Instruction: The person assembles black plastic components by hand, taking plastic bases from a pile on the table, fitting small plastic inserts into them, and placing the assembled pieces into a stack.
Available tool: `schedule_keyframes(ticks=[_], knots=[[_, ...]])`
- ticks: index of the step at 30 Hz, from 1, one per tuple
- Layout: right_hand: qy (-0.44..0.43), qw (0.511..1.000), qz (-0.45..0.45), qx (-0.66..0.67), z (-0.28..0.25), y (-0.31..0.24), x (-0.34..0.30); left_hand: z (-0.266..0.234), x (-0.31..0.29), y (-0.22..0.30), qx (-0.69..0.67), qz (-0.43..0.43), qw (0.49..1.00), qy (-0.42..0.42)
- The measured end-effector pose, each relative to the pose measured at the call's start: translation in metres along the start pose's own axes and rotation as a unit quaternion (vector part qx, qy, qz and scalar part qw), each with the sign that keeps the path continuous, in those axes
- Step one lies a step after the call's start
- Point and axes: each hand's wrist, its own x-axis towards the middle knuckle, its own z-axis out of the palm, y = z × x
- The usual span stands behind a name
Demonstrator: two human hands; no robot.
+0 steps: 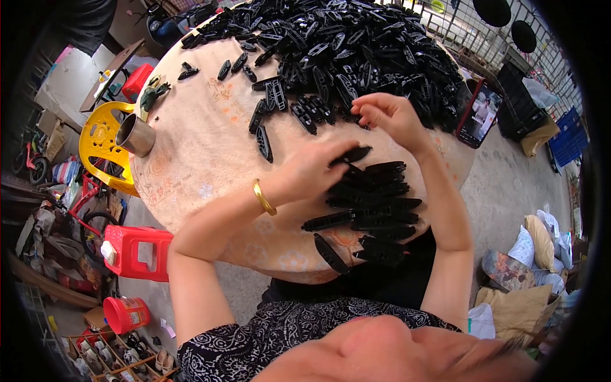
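A round table [203, 153] with a pale peach cloth fills the middle of the frame, curving from the upper left toward the lower centre. Across its top edge and upper right lies a big heap of black plastic parts [356, 44], long narrow pieces piled loosely, with a few strays scattered toward the upper left of the cloth. Nearer the person, at centre right, a neat stack of the same black parts [375, 204] is laid in rows, each piece roughly side by side and touching the next.

The left hand [312, 169], with a gold bangle [263, 197] at the wrist, sits at the centre of the frame just left of the stack; its fingers are closed on one black part [353, 155] at the top of the rows. The right hand [385, 114] is above it, at the near edge of the heap, fingers curled loosely down onto the pieces; whether it has hold of one cannot be told.

At the right rim of the table a phone [478, 114] lies with its screen lit. At the left rim stands a metal cup [135, 135], beside a yellow plastic chair [98, 143]. In the lower left are a red stool [137, 253] and a red bucket [126, 314].
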Motion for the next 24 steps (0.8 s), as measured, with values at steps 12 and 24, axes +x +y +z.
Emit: schedule_keyframes(ticks=[12, 24], knots=[[0.014, 0.779, -0.114, -0.616, 0.032, 0.035, 0.005, -0.023, 0.007, -0.061, 0.267, 0.013, 0.955, 0.126], [0.049, 0.825, -0.095, -0.554, 0.032, 0.037, 0.008, -0.009, 0.002, -0.036, 0.163, -0.050, 0.983, 0.065]])
